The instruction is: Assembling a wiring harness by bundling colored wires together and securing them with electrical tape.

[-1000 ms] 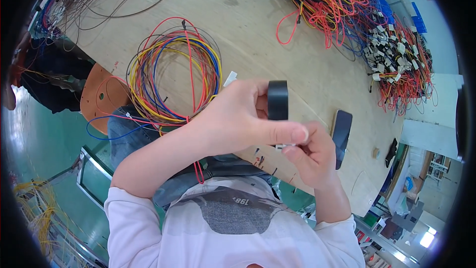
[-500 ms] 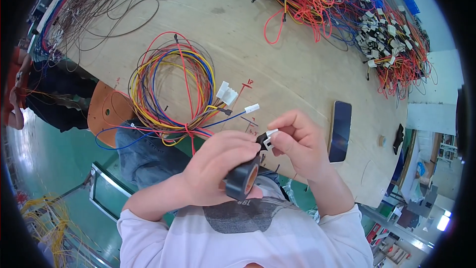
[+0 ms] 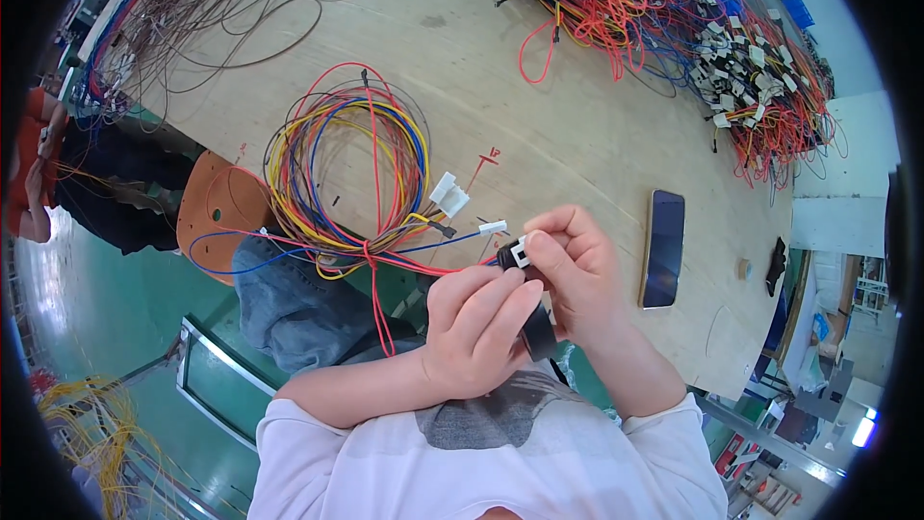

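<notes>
My right hand [image 3: 582,274] is closed, pinching a small white connector [image 3: 521,251] between thumb and fingers. Black tape [image 3: 504,258] wraps the wires just behind that connector. My left hand [image 3: 478,327] is closed beside it, its fingertips close to the taped part. A roll of black tape [image 3: 539,332] sits against the left hand's fingers, partly hidden by them. Red wires run from the hands back to a tied coil of red, yellow, blue and brown wires [image 3: 279,173] on the table. Other loose ends carry a white connector block [image 3: 449,195] and a slim white connector [image 3: 492,227].
A phone [image 3: 664,250] lies right of my hands, near a small tape roll [image 3: 745,270]. Heaps of wire harnesses [image 3: 616,0] fill the far right; brown wires [image 3: 221,0] spread far left. An orange stool [image 3: 223,212] stands left, and another person's arm [image 3: 38,173] shows beyond.
My left hand and the black tape roll have swung right, close to the right hand. The coil has shifted slightly right in view. My right hand still pinches the connector.
</notes>
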Motion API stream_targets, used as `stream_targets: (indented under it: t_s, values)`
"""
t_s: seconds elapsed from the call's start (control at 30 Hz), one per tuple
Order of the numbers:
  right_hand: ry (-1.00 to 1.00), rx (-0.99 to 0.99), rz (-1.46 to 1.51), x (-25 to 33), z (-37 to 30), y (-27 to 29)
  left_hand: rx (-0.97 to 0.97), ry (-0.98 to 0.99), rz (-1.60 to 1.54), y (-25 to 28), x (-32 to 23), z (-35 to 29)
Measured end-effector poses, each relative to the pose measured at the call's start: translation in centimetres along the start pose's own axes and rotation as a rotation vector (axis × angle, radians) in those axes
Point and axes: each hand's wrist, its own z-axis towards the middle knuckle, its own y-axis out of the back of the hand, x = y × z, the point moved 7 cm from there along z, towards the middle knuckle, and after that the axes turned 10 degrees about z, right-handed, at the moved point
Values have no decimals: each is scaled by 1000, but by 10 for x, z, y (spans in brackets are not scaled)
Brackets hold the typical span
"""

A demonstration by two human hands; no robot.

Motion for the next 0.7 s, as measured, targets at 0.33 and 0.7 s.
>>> stream_targets:
  t_s: [0.33,0.7]
  values:
    - [107,-18,-80,9,-2,9,-67,70,-114,-12,-2,-7]
    - [239,46,-464,-1,-8,19,117,-6,-244,-17,5,-20]
